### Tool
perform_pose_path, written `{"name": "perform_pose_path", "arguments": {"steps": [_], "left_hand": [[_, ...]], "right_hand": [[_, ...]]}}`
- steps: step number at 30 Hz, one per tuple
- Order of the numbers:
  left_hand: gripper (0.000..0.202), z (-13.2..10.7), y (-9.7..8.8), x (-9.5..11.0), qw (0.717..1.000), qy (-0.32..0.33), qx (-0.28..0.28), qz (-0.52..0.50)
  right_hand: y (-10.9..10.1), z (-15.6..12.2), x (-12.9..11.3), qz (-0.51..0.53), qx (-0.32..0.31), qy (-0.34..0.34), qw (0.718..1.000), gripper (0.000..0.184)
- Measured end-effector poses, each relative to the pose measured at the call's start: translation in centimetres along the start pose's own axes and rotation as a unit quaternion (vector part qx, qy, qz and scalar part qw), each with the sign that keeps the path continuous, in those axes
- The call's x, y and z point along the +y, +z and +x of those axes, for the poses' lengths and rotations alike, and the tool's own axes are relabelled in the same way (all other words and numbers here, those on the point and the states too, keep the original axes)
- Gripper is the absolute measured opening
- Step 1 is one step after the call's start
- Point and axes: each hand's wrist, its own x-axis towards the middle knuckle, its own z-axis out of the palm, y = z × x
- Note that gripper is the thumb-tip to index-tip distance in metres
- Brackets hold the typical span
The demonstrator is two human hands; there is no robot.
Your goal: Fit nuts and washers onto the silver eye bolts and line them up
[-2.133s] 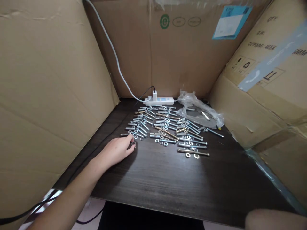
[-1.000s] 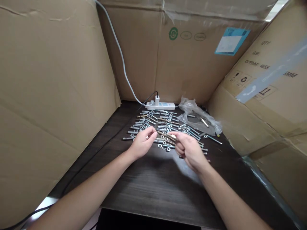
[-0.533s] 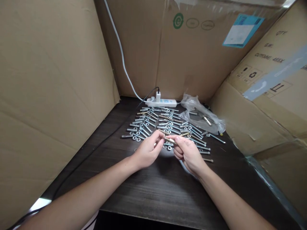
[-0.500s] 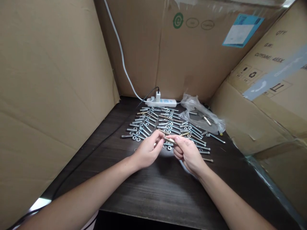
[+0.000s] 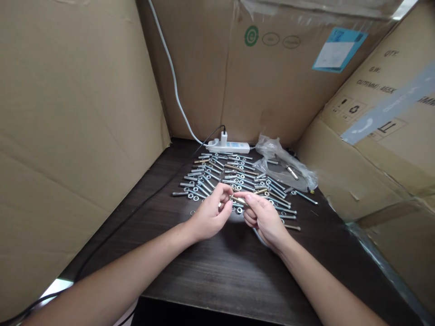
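Observation:
Between the thumb and index finger of my right hand (image 5: 265,217) lies a brass-coloured bolt (image 5: 240,200), its tip pointing left. My left hand (image 5: 211,213) meets that tip with thumb and fingers curled in a pinch. A small shiny piece shows at the left fingertips, too small to name, and another bright bit sits inside the curled fingers. Beyond and beneath both hands, rows of silver and brass-coloured bolts (image 5: 243,182), metal sleeves (image 5: 186,184), nuts and washers (image 5: 196,198) are spread on the dark table (image 5: 217,276).
At the back stands a white power strip (image 5: 234,147) with a plug and cables. To its right lies a clear plastic bag (image 5: 275,151) with metal pieces by it. Cardboard walls (image 5: 272,90) rise left, behind and right. A black cable (image 5: 136,209) crosses the table's left side.
The left fingers have shifted slightly at the bolt's tip, and the thumb and index finger are a little farther apart. My right hand still holds the bolt. The view has tilted slightly.

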Motion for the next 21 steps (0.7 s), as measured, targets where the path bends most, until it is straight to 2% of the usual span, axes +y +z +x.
{"name": "perform_pose_path", "arguments": {"steps": [3, 7, 14, 21], "left_hand": [[0.015, -0.05, -0.1, 0.12, 1.0, 0.005, -0.016, 0.004], [0.012, 0.04, -0.26, 0.22, 1.0, 0.017, -0.01, 0.009], [0.011, 0.36, -0.52, 0.63, 1.0, -0.005, -0.007, -0.003], [0.014, 0.42, -0.48, 0.23, 0.999, -0.006, -0.041, 0.002]], "right_hand": [[-0.02, -0.05, 0.1, 0.007, -0.005, 0.001, 1.0, 0.03], [-0.08, -0.15, 0.09, 0.012, -0.012, 0.002, 1.0, 0.031], [-0.11, -0.24, -0.05, 0.019, -0.026, 0.004, 0.999, 0.036], [-0.28, -0.1, 0.1, -0.006, -0.017, 0.019, 1.0, 0.039]]}}
